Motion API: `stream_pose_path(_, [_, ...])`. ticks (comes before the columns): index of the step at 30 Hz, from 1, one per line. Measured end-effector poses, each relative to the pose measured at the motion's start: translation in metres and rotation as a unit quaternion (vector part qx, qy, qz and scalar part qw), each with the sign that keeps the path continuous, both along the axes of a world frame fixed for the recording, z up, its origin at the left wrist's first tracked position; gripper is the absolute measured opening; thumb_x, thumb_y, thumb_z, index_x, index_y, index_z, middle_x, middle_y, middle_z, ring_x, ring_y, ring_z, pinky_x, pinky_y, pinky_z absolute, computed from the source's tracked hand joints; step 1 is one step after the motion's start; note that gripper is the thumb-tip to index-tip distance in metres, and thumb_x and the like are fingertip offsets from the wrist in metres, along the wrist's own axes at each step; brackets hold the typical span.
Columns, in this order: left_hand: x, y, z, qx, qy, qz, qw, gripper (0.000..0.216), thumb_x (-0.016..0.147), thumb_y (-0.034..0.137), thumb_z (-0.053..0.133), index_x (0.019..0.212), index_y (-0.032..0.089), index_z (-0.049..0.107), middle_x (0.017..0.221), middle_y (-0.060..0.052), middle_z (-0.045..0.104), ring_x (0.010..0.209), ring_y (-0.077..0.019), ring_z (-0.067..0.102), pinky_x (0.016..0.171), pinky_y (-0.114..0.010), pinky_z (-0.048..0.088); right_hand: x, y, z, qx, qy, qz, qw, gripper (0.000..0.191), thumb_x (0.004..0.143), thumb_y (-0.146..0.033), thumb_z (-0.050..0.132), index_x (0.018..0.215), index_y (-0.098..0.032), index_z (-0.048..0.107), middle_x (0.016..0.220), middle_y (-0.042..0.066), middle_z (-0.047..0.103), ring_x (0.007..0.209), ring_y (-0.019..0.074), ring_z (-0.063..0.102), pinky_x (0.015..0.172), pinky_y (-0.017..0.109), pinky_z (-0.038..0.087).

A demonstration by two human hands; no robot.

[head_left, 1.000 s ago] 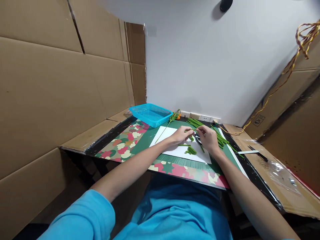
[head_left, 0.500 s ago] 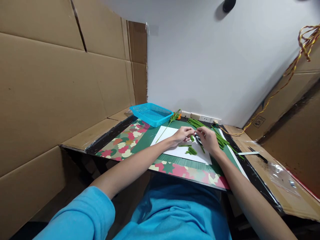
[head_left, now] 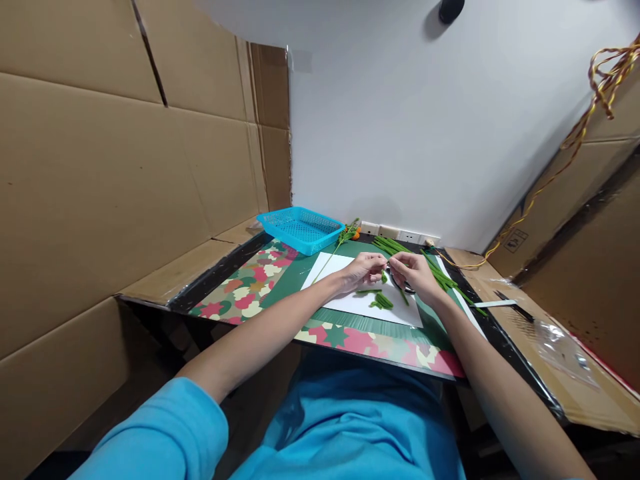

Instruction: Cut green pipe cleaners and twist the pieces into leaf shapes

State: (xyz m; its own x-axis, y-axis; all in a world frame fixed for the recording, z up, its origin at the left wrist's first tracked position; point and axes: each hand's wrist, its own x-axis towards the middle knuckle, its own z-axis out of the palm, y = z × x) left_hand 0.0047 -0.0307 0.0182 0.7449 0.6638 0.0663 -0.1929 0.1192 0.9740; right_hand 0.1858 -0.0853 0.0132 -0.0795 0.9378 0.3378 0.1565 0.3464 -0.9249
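Note:
My left hand and my right hand meet over a white sheet of paper, fingertips pinched together almost touching. Whatever is between the fingers is too small to make out. Just under the left fingertips shows a short green fuzzy piece. Dark-handled scissors show below my right hand, partly covered by it; whether the hand bears them I cannot tell. Several short green fuzzy stems are gathered on the paper, with a single green length beside them.
Long green fuzzy stems lie behind my right hand. A blue mesh basket stands at the back left, next to a green stemmed flower with orange. A black-and-white tool and a plastic bag lie at right. Cardboard walls the left side.
The scissors under my right hand have shifted slightly and show their loop more. Both hands stay pinched together in nearly the same place. The whole view has moved a little.

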Motion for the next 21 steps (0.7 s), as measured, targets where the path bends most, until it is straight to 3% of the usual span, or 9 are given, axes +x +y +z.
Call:
stream_pose_path(5, [-0.009,0.006,0.006,0.156,0.097,-0.043,0.982,0.029,0.081,0.042,0.071,0.074,0.018,0.056,0.057,0.003,0.045,0.048,-0.0093,0.041,0.047,-0.023,0.03,0.009,-0.001,0.0,-0.116,0.034,0.046,0.992,0.041,0.074,-0.055,0.081,0.077,-0.016,0.069,0.052,-0.004,0.051,0.042,0.0081,0.039,0.039,0.023,0.031])
stream_pose_path(10, [-0.012,0.004,0.014,0.372,0.185,0.02,0.909,0.023,0.083,0.039,0.067,0.073,0.018,0.064,0.065,-0.002,0.057,0.06,-0.0146,0.05,0.056,-0.025,0.034,0.01,0.0,-0.004,-0.225,0.046,0.041,0.972,0.033,0.068,-0.042,0.085,0.068,-0.014,0.067,0.049,-0.004,0.047,0.041,0.0074,0.038,0.037,0.022,0.029])
stream_pose_path(13, [-0.01,0.002,0.014,0.452,0.176,0.046,0.873,0.019,0.083,0.034,0.066,0.072,0.018,0.065,0.073,-0.004,0.062,0.071,-0.0172,0.054,0.064,-0.026,0.037,0.009,0.003,-0.007,-0.227,0.052,0.026,0.972,0.031,0.066,-0.039,0.083,0.065,-0.014,0.065,0.049,-0.004,0.047,0.042,0.0079,0.039,0.037,0.022,0.031])
stream_pose_path(17, [-0.007,0.003,0.007,0.437,0.182,0.073,0.878,0.025,0.088,0.039,0.063,0.076,0.017,0.064,0.073,-0.004,0.061,0.069,-0.0157,0.053,0.063,-0.025,0.036,0.006,0.005,-0.008,-0.136,-0.005,-0.009,0.991,0.032,0.076,-0.045,0.075,0.067,-0.016,0.066,0.051,-0.002,0.052,0.043,0.0112,0.044,0.041,0.026,0.037])
stream_pose_path(19, [-0.006,0.006,0.003,0.375,0.17,0.084,0.908,0.032,0.092,0.047,0.058,0.08,0.017,0.062,0.067,-0.001,0.056,0.059,-0.0127,0.05,0.057,-0.024,0.034,0.003,0.006,-0.008,-0.027,-0.094,-0.047,0.994,0.035,0.087,-0.048,0.066,0.07,-0.017,0.067,0.052,0.0,0.056,0.044,0.0131,0.048,0.047,0.028,0.04])
stream_pose_path(21, [-0.005,0.01,-0.001,0.285,0.133,0.082,0.946,0.04,0.094,0.055,0.053,0.08,0.018,0.056,0.058,0.003,0.048,0.049,-0.0104,0.044,0.051,-0.023,0.031,-0.001,0.007,-0.008,0.112,-0.189,-0.109,0.97,0.034,0.094,-0.045,0.058,0.077,-0.018,0.069,0.06,0.002,0.061,0.051,0.0147,0.053,0.055,0.029,0.043])
